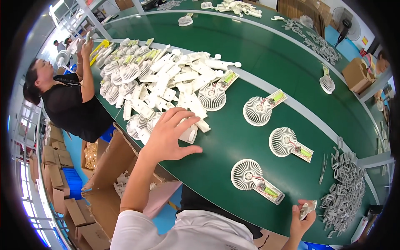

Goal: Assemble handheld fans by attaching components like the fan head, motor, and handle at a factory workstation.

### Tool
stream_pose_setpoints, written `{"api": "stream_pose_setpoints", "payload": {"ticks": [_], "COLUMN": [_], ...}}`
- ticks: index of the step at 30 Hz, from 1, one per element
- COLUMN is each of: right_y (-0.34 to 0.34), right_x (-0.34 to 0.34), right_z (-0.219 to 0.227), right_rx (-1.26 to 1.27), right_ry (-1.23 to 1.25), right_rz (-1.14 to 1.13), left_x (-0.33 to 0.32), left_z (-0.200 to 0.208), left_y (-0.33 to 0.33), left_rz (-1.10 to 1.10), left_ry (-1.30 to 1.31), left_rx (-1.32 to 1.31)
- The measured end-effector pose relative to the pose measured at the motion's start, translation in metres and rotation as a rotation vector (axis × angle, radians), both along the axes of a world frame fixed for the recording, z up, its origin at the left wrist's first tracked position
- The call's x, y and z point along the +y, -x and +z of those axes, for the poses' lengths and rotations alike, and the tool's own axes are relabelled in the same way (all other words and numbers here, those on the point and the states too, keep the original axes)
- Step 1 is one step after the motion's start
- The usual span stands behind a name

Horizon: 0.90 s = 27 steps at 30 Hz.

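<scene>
The left hand lies spread open on the white parts pile; a push could knock parts off the green surface. The right hand pinches a small white part.

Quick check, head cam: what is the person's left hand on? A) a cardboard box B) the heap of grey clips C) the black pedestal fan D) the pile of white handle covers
D: the left hand lies spread, fingers down, on the near edge of the pile of white handle covers on the green table; the grey clips lie over by the right hand, which grips a small white part.
</scene>
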State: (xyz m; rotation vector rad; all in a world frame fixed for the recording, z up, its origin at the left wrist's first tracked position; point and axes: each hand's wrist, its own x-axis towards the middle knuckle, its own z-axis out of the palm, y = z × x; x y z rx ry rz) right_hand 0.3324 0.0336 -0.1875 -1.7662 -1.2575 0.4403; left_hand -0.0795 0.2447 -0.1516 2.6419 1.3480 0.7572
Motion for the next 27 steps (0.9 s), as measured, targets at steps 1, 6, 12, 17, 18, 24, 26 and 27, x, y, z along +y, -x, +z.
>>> {"api": "stream_pose_setpoints", "payload": {"ticks": [1, 6, 12, 17, 18, 24, 26, 27], "right_y": [0.000, 0.009, 0.013, 0.018, 0.022, 0.052, 0.036, 0.022], "right_x": [-0.001, -0.001, -0.014, -0.007, -0.007, 0.015, 0.015, 0.026], "right_z": [0.001, 0.008, 0.014, 0.025, 0.030, 0.041, 0.031, 0.033], "right_rx": [-0.014, -0.074, 0.240, 0.942, 0.921, 1.266, 1.140, 0.764], "right_ry": [0.039, 0.001, 0.052, 0.131, 0.129, 0.174, 0.177, 0.222], "right_rz": [0.016, 0.109, 0.075, 0.059, 0.032, 0.107, -0.018, -0.088], "left_x": [0.003, 0.021, 0.047, 0.029, 0.026, -0.063, -0.088, -0.093], "left_z": [0.003, -0.009, 0.011, 0.007, -0.001, 0.000, -0.011, -0.018], "left_y": [-0.003, -0.032, -0.047, -0.083, -0.092, -0.153, -0.168, -0.170], "left_rz": [0.002, -0.093, 0.009, 0.238, 0.279, -0.485, -0.576, -0.512], "left_ry": [-0.006, 0.059, 0.153, 0.441, 0.434, -0.030, -0.124, -0.129], "left_rx": [-0.001, 0.482, -0.305, -1.245, -1.390, -0.629, -0.570, -0.605]}}
